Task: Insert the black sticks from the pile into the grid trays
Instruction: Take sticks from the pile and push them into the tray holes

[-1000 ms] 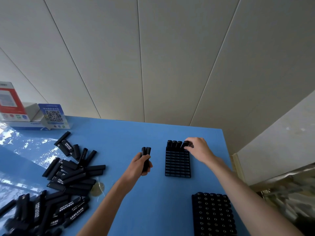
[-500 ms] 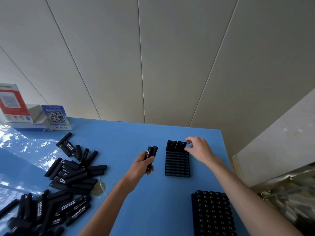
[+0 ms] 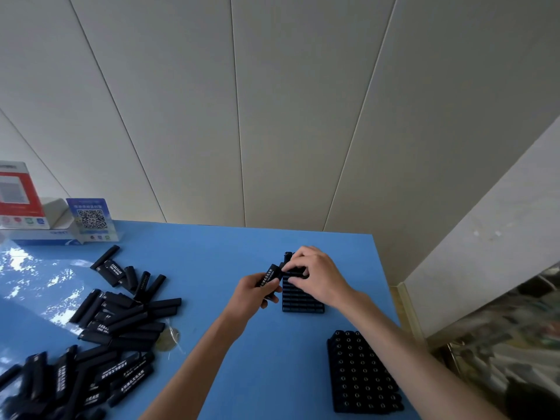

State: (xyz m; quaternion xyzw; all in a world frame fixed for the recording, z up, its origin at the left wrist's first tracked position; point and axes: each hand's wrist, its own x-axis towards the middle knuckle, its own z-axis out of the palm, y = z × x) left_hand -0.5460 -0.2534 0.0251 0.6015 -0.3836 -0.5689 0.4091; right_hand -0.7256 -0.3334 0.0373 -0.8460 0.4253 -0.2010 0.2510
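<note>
A black grid tray [image 3: 301, 300] lies on the blue table [image 3: 212, 253], with sticks standing in its far row, mostly hidden behind my right hand. My left hand [image 3: 250, 295] grips black sticks [image 3: 269, 275] with white print, tilted toward the tray's left edge. My right hand [image 3: 315, 275] is over the tray's far end, its fingers curled and pinching the top of a stick held out by my left hand. A large pile of black sticks [image 3: 100, 328] lies on the left of the table.
A second black tray [image 3: 363, 374], filled with sticks, stands at the near right by the table edge. Boxes and a QR-code card [image 3: 91, 219] sit at the far left against the wall. A small round clear object [image 3: 169, 338] lies beside the pile.
My left hand moved right toward the tray with its sticks. My right hand came back from the tray's far right corner to meet the sticks in my left hand.
</note>
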